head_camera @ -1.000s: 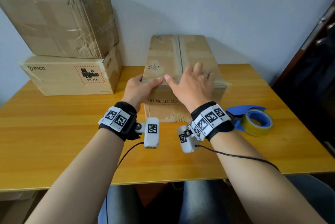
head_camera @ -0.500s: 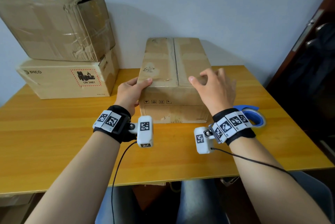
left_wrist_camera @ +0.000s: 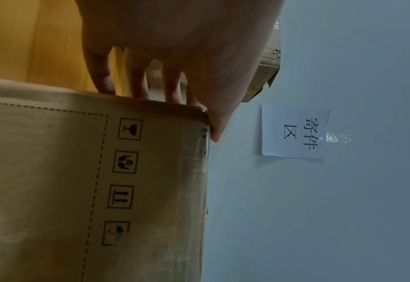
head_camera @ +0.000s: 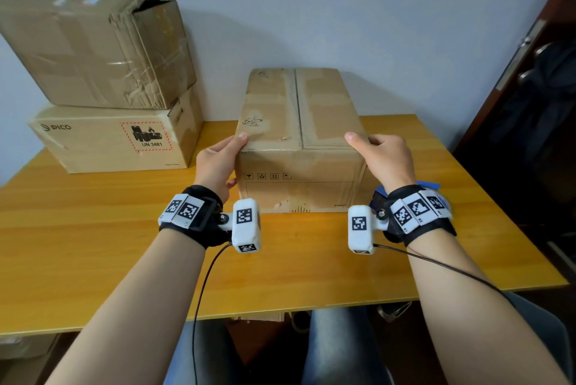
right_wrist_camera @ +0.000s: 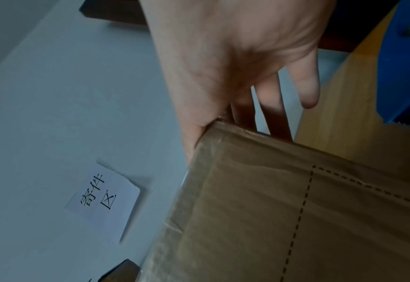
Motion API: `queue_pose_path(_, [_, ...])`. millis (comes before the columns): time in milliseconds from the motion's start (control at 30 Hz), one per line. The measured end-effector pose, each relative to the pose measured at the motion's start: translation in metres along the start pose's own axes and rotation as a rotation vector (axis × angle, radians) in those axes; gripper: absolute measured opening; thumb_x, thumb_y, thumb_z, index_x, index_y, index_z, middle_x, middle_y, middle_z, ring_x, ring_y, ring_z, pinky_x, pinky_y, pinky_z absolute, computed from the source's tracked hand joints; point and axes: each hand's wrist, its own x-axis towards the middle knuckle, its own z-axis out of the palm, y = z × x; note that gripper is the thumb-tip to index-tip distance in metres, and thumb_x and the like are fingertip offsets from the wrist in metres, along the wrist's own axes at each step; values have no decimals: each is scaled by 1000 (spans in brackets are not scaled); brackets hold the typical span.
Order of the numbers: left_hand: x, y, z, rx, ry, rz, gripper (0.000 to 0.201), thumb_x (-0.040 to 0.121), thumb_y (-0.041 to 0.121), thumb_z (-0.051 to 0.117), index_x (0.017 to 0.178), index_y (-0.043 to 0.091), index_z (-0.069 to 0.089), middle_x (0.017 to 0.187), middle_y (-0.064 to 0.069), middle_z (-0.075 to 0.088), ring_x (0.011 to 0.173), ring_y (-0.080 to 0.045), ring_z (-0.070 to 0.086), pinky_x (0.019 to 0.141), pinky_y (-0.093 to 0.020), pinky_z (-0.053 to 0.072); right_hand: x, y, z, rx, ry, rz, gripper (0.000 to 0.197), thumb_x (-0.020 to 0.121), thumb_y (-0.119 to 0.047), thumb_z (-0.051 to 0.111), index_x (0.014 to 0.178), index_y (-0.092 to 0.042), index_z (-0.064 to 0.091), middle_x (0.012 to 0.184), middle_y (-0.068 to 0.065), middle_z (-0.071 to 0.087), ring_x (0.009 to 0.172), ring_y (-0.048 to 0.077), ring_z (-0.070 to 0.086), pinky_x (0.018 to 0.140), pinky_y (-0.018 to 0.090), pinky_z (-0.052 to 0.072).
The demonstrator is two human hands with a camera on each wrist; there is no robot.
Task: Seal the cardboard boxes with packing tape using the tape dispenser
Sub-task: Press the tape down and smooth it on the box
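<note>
A brown cardboard box (head_camera: 299,123) stands mid-table, flaps closed, with a seam running down its top. My left hand (head_camera: 218,160) holds its near left corner, thumb on top and fingers (left_wrist_camera: 136,76) down the left side. My right hand (head_camera: 386,157) holds the near right corner the same way, thumb on the top edge and fingers (right_wrist_camera: 271,99) along the right side. The blue tape dispenser (head_camera: 431,186) lies on the table behind my right wrist, mostly hidden; a blue part of the dispenser (right_wrist_camera: 406,66) shows in the right wrist view.
Two more cardboard boxes are stacked at the back left: a crumpled one (head_camera: 93,48) on a PICO box (head_camera: 115,138). The wooden table (head_camera: 93,244) meets the wall behind. A dark door (head_camera: 530,104) stands at the right. A paper note (left_wrist_camera: 295,131) hangs on the wall.
My right hand has slid from the middle of the box top to the near right corner. My left hand has stayed at the near left corner. The dispenser is now hidden behind my right wrist.
</note>
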Motion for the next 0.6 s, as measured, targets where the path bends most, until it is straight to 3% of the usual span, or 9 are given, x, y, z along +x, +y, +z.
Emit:
queue_pose_path(33, [0, 0, 1, 7, 7, 11, 38, 88, 40, 74, 123, 23, 69, 105, 7, 67, 102, -13, 59, 87, -41, 48, 0, 1, 0, 19, 5, -1, 50, 83, -60, 66, 65, -13, 62, 57, -1, 56, 61, 16, 48, 61, 29, 34])
queue_pose_path(100, [3, 2, 2, 31, 34, 18, 31, 90, 41, 72, 117, 25, 71, 107, 5, 67, 107, -18, 60, 89, -43, 49, -1, 2, -2, 23, 8, -1, 58, 82, -60, 66, 59, -8, 57, 49, -3, 48, 54, 19, 45, 57, 30, 35])
queue_pose_path(200, [4, 7, 6, 35, 94, 17, 32, 90, 38, 71, 120, 25, 67, 118, 1, 64, 114, -23, 56, 99, -45, 46, -1, 6, -4, 74, 19, -2, 53, 82, -60, 67, 89, -8, 77, 82, 5, 75, 80, 23, 68, 76, 37, 56])
queue_pose_path(300, [8, 13, 14, 96, 233, 114, 51, 81, 36, 69, 130, 30, 57, 139, -4, 48, 127, -27, 48, 102, -37, 42, -4, 12, -5, 77, 8, -61, 39, 88, -58, 65, 83, -21, 76, 81, -8, 73, 77, 9, 67, 68, 27, 50])
queue_pose_path(400, [-8, 25, 38, 238, 263, 264, 38, 87, 28, 59, 124, 35, 59, 143, -5, 43, 135, -27, 36, 109, -37, 32, -5, 17, -5, 150, 5, -41, 46, 91, -58, 62, 102, -15, 75, 91, -3, 75, 70, 7, 70, 64, 24, 54])
queue_pose_path(467, [-21, 32, 54, 322, 188, 352, 32, 84, 24, 56, 109, 42, 65, 122, -3, 62, 129, -24, 45, 120, -50, 20, -5, 20, -5, 259, -60, 69, 56, 93, -61, 56, 112, -11, 71, 102, 5, 73, 73, 14, 74, 78, 40, 61])
queue_pose_path(533, [-29, 31, 66, 448, 118, 427, 31, 85, 18, 51, 98, 41, 68, 73, 4, 66, 103, -16, 57, 123, -54, 6, -6, 22, -7, 376, -149, 178, 50, 93, -65, 53, 107, -20, 70, 103, 0, 73, 84, 18, 75, 84, 47, 61])
queue_pose_path(567, [-30, 29, 70, 485, 73, 459, 31, 86, 16, 50, 95, 38, 69, 57, 8, 58, 86, -15, 59, 123, -54, 9, -5, 23, -8, 441, -190, 221, 48, 92, -65, 53, 104, -22, 70, 102, -1, 74, 89, 21, 75, 84, 47, 61])
queue_pose_path(600, [-31, 27, 73, 502, 19, 487, 31, 86, 15, 49, 93, 36, 70, 52, 9, 55, 71, -14, 58, 119, -52, 26, -4, 25, -10, 509, -226, 261, 47, 92, -64, 55, 103, -21, 71, 102, -1, 75, 92, 24, 74, 84, 47, 61])
